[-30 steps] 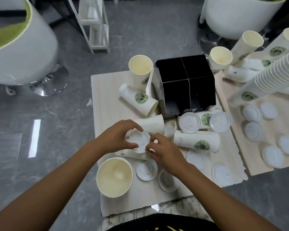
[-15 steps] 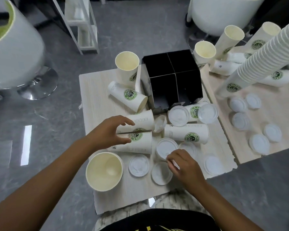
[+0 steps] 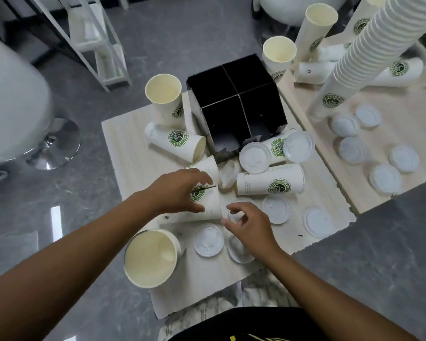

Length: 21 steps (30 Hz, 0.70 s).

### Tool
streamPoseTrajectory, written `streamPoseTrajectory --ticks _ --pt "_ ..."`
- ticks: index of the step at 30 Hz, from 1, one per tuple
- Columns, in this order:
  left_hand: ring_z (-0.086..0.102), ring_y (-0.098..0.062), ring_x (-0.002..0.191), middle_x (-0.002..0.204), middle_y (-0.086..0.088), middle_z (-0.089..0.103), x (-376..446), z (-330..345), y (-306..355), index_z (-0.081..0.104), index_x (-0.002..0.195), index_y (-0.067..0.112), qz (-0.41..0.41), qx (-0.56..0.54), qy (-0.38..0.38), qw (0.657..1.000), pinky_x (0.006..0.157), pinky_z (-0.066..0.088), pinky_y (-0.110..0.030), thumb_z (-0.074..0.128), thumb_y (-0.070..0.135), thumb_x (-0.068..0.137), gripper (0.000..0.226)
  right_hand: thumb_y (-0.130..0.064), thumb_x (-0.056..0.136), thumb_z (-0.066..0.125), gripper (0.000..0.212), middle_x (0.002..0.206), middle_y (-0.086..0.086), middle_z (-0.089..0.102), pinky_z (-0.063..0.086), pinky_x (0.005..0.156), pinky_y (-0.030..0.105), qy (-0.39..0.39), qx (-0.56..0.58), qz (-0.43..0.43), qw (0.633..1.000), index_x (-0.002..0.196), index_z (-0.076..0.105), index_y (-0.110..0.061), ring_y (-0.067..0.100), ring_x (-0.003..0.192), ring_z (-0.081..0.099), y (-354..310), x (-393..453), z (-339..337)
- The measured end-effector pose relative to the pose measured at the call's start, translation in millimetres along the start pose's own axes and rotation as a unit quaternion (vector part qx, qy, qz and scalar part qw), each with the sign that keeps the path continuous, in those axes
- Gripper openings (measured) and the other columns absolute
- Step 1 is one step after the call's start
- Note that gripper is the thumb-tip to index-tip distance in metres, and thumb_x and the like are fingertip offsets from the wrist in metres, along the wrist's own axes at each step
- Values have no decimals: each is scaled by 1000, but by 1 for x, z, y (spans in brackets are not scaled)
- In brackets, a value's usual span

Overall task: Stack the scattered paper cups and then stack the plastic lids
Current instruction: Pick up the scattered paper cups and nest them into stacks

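the left hand [image 3: 182,190] reaches over a cup lying on its side [image 3: 208,203] in the middle of the near table [image 3: 130,148]. its fingers and thumb are spread and arched around the cup's body, close to a grip, though whether they press the paper yet i cannot tell. the right hand [image 3: 249,225] hovers at that cup's open mouth with fingers loosely curled and holding nothing, apparently over a white lid [image 3: 234,215] that sits right there — likely placed to steady the cup or clear the lid out of its way.

the scattered paper cups are mostly still loose: another lying cup [image 3: 177,143] rests against the black divided box [image 3: 236,107], an upright cup [image 3: 166,99] stands behind it, a long lying cup [image 3: 271,179] sits to the right, and a wide upright cup [image 3: 151,258] waits at the near edge, probably as a base for nesting. on the neighbouring table a tall stack of cups [image 3: 364,50] already leans, so part of that work seems done.

plastic lids lie flat and single all around — one near the wide cup [image 3: 208,239], one further right [image 3: 276,209], others on the far table [image 3: 385,179]. none look stacked, so lids come later; the cup under the left hand seems the step in hand.
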<state>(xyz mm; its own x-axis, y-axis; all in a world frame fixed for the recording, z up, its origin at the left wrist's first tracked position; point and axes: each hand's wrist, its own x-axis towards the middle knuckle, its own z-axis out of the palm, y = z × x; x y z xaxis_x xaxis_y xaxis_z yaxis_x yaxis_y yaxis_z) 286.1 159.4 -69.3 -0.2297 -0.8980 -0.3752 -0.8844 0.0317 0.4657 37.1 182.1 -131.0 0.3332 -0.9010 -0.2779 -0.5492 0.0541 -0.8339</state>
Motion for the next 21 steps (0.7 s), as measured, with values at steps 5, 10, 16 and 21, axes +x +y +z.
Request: streamPoseTrajectory --ticks 5,10,16,21 --pt "60 -11 109 124 10 65 7 3 0 61 130 32 -2 -44 -12 999 92 54 -41 90 39 74 64 -23 86 82 13 96 -10 70 41 72 11 -2 57 43 997 96 74 -20 -3 77 57 -19 13 18" --pt "62 -9 109 127 12 64 -13 -6 0 62 130 30 -17 -102 9 995 95 53 -36 94 32 71 68 -20 88 81 6 83 -10 72 42 65 11 -14 95 18 995 86 75 -18 -2 66 57 -44 13 11" --pt "58 2 114 132 20 60 -56 -40 16 55 139 31 -3 -147 97 984 86 38 -1 95 35 71 79 -10 85 81 11 81 -9 67 48 62 21 12 27 -176 984 84 74 -18 9 68 60 -96 -4 -11" --pt "55 6 123 132 27 60 -109 -91 40 51 137 36 4 -183 214 960 91 49 -20 94 28 71 80 -6 83 82 14 91 -14 62 42 68 6 27 -22 -330 943 90 75 -16 -5 74 57 -157 -7 -39"
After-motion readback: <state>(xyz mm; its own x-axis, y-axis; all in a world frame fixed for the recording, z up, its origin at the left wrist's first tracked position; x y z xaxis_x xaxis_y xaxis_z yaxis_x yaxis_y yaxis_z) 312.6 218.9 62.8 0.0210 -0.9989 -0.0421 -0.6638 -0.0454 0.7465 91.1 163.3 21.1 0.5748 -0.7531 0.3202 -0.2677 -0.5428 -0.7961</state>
